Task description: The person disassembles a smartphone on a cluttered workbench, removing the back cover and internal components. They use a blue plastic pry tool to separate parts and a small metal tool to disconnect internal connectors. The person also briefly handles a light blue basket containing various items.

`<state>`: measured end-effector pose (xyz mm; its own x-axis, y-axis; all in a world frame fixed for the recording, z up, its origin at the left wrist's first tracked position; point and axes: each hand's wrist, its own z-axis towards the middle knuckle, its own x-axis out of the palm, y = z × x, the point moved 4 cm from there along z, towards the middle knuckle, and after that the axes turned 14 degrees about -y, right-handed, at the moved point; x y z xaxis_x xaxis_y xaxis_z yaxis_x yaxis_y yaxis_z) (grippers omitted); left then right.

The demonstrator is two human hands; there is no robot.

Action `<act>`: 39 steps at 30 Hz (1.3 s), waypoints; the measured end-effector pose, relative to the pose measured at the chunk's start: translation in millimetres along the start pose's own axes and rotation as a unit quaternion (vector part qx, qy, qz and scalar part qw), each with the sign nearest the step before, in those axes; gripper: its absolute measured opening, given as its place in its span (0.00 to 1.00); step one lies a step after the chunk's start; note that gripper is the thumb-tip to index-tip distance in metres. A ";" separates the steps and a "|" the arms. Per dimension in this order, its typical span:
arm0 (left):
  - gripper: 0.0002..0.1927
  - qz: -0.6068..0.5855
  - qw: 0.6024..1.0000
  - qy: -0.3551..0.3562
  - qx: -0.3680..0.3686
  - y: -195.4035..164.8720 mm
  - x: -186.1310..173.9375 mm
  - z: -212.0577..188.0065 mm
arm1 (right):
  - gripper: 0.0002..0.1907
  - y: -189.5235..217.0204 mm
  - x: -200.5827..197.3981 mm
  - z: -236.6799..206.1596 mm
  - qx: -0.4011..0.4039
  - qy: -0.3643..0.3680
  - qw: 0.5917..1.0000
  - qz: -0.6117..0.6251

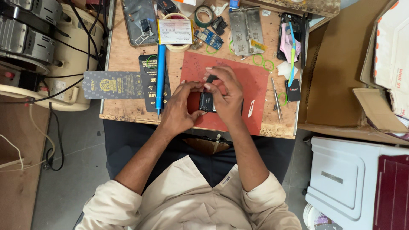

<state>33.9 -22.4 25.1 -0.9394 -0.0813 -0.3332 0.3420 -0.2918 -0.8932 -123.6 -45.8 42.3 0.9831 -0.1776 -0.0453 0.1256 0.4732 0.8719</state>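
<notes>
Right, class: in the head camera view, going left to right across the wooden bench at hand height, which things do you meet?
Dark printed card → blue pen-shaped tool → left hand → small black device → right hand → metal tweezers → small black card.

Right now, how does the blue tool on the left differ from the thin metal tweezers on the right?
The blue tool is thick, bright blue and lies across dark printed cards; the tweezers are slim, silvery and lie on bare wood beside the red mat. Both lie lengthwise, untouched by either hand.
</notes>
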 end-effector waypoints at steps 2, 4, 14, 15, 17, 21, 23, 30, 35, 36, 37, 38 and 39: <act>0.41 0.001 1.000 0.000 0.004 0.5 -0.2 0.1 | 0.21 -4.6 -2.0 -1.1 0.043 -0.013 0.996 0.078; 0.41 0.004 1.000 0.004 0.003 1.1 0.7 0.2 | 0.21 -5.8 -9.1 -0.1 0.021 -0.027 0.992 0.118; 0.39 0.012 1.000 0.010 0.014 2.3 1.9 -0.8 | 0.24 6.1 -74.8 -19.4 0.046 -0.109 0.986 0.113; 0.39 0.010 1.000 0.009 0.014 2.3 1.9 -1.1 | 0.24 8.1 -79.8 -22.2 0.045 -0.110 0.988 0.102; 0.38 0.009 1.000 0.008 0.012 2.3 1.6 -1.1 | 0.23 10.3 -87.7 -25.6 0.044 -0.113 0.988 0.093; 0.36 0.004 1.000 0.002 0.010 1.2 1.3 -1.0 | 0.25 10.9 -98.2 -26.8 0.034 -0.113 0.989 0.090; 0.36 0.003 1.000 -0.004 0.014 0.1 1.4 -1.4 | 0.25 9.8 -98.5 -27.7 0.029 -0.102 0.991 0.077; 0.32 -0.015 1.000 -0.019 0.017 -0.2 -0.2 -5.2 | 0.23 4.4 -86.9 -33.5 0.020 -0.079 0.995 0.065; 0.30 -0.030 0.999 -0.023 0.021 0.9 0.4 -4.2 | 0.23 8.6 -94.7 -29.7 -0.016 -0.140 0.989 0.040; 0.30 -0.029 0.999 -0.021 0.021 1.1 0.7 -4.0 | 0.23 9.4 -96.9 -28.6 -0.020 -0.148 0.988 0.041; 0.30 -0.029 0.999 -0.019 0.019 1.1 0.9 -4.5 | 0.23 10.2 -98.8 -28.1 -0.023 -0.157 0.987 0.041; 0.30 -0.034 0.999 -0.020 0.020 0.7 1.3 -4.8 | 0.23 10.5 -100.3 -27.5 -0.023 -0.157 0.986 0.042; 0.30 -0.038 0.999 -0.022 0.024 0.6 1.0 -4.1 | 0.23 10.4 -101.6 -26.4 -0.026 -0.158 0.986 0.045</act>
<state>33.3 -18.7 23.0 -0.9629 -0.0986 -0.2511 0.2698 -0.3432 -0.8997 -218.6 0.0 43.1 0.9014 -0.3881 0.1921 0.0547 0.5422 0.8385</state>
